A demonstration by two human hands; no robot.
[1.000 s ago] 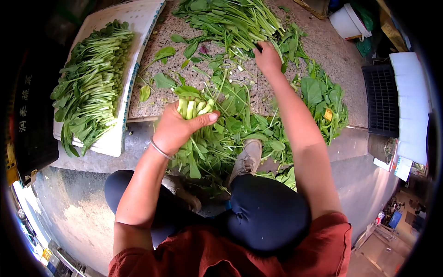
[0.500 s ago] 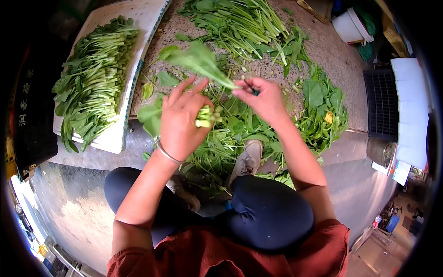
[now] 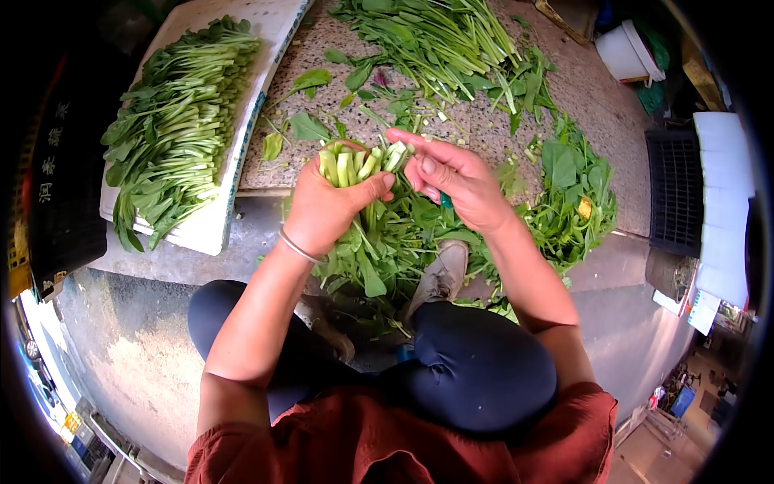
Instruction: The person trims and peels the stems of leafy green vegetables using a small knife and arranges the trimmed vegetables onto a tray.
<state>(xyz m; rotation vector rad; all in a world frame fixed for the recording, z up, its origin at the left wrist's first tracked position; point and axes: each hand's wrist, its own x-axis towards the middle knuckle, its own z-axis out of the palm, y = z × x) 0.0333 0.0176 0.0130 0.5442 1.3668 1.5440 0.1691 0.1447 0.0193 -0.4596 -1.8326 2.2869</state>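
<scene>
My left hand (image 3: pixel 321 206) is closed around a bunch of leafy greens (image 3: pixel 348 167), its pale cut stem ends pointing up and away from me and its leaves hanging below the palm. Close beside it, my right hand (image 3: pixel 463 181) has its index finger and thumb at the rightmost stem ends. Its other fingers are curled over a small dark-green object (image 3: pixel 446 199), mostly hidden, whose kind I cannot make out. Loose leaves and trimmings (image 3: pixel 403 242) lie beneath both hands.
A white foam board (image 3: pixel 211 235) at left carries neatly stacked greens (image 3: pixel 189 121). More untrimmed greens (image 3: pixel 435 48) lie on the speckled slab (image 3: pixel 588 105). A leafy heap (image 3: pixel 564 210) lies to the right. A white bucket (image 3: pixel 629 52) and black crate (image 3: pixel 673 194) stand farther right.
The single leafy stalk in my right hand has joined the bunch. My left hand has turned so the stem ends point upward, and my right hand has come against them.
</scene>
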